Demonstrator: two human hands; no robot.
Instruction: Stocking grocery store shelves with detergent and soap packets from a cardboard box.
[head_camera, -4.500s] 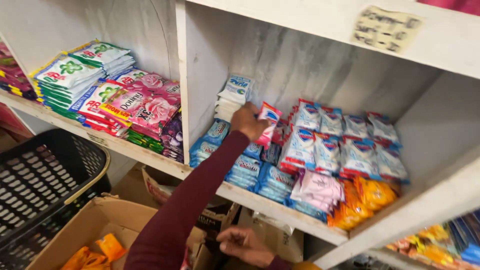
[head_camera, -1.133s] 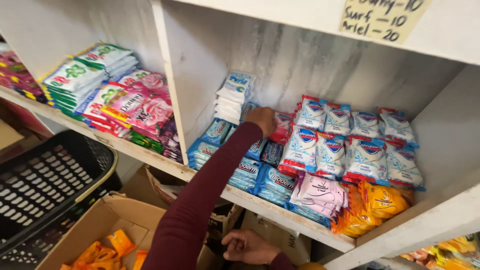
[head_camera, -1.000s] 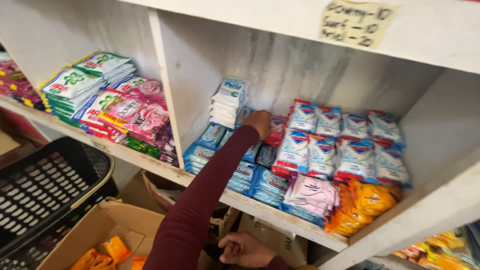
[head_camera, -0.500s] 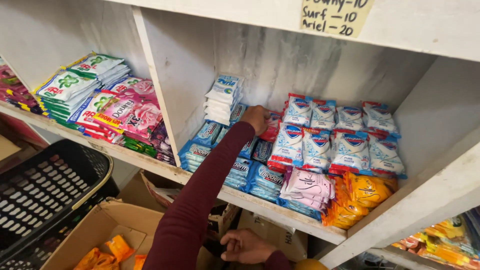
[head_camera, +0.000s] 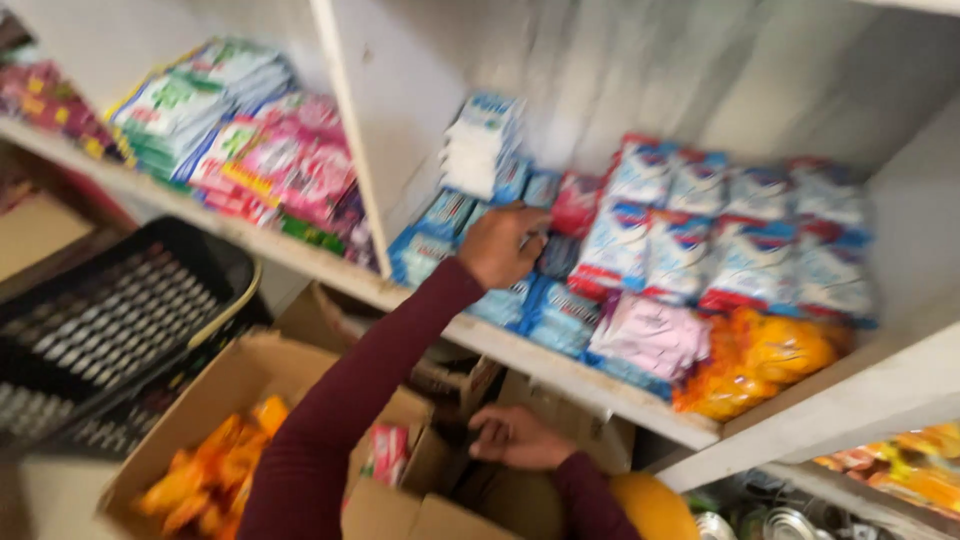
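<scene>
Your left hand (head_camera: 512, 245) rests among the blue sachets (head_camera: 560, 310) near the front edge of the shelf (head_camera: 560, 365), fingers curled on one, though blur hides the grip. Your right hand (head_camera: 515, 437) reaches into the cardboard box (head_camera: 400, 500) below, fingers loosely spread. Most of the shelf looks stocked; packets remain in the box.

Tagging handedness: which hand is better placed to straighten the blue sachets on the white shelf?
Left, probably. The left hand is up at the blue plastic sachets on the white wooden shelf. The right hand sits low beneath that shelf, by the brown cardboard boxes.
</scene>
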